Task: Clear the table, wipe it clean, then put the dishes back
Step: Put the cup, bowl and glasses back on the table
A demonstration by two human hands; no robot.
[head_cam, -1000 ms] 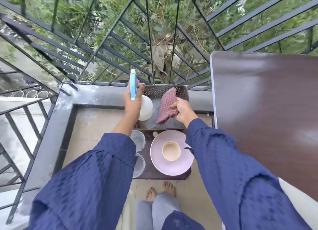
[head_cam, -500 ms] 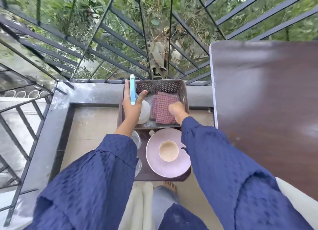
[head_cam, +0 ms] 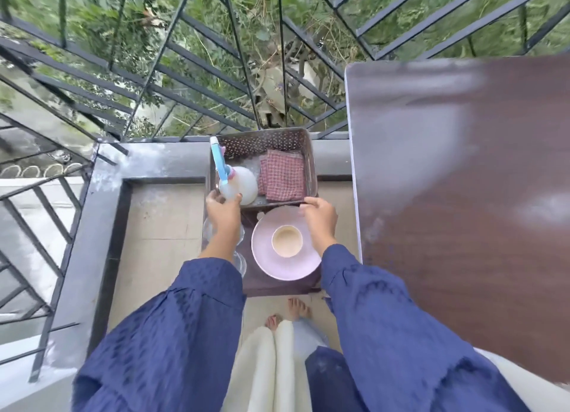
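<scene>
my bare feet (head_cam: 297,308) stand on the pale floor at the bottom of the view, and my dark blue sleeves (head_cam: 172,350) reach forward from either side. just past the feet is a dark brown low stand (head_cam: 277,286), and on it sits the pale pink round plate (head_cam: 265,259) with a small cream cup (head_cam: 287,242) upright at its middle. to the left of the plate, partly hidden under my left forearm, are clear drinking glasses (head_cam: 241,263) on the same stand. my right hand (head_cam: 319,218) hangs over the far right rim of the plate with the fingers loosely bent and the thumb pointing left, holding nothing; i cannot tell whether it touches the rim. my left hand (head_cam: 223,214) is at the near left corner of the grey perforated plastic basket (head_cam: 262,140), thumb and fingers pinching the near end of the white spray bottle with a blue trigger (head_cam: 243,181), which rests tilted in the basket's left half with the trigger pointing away from me. the red-and-white checked cloth (head_cam: 282,177) lies folded flat in the basket's right half, just beside the bottle. the basket's far end is by the grey stone ledge (head_cam: 154,161). to my right is the dark brown wooden table (head_cam: 462,180), its top glossy with pale streaks. beyond the ledge stands the black metal railing (head_cam: 216,72), with green foliage behind it.
</scene>
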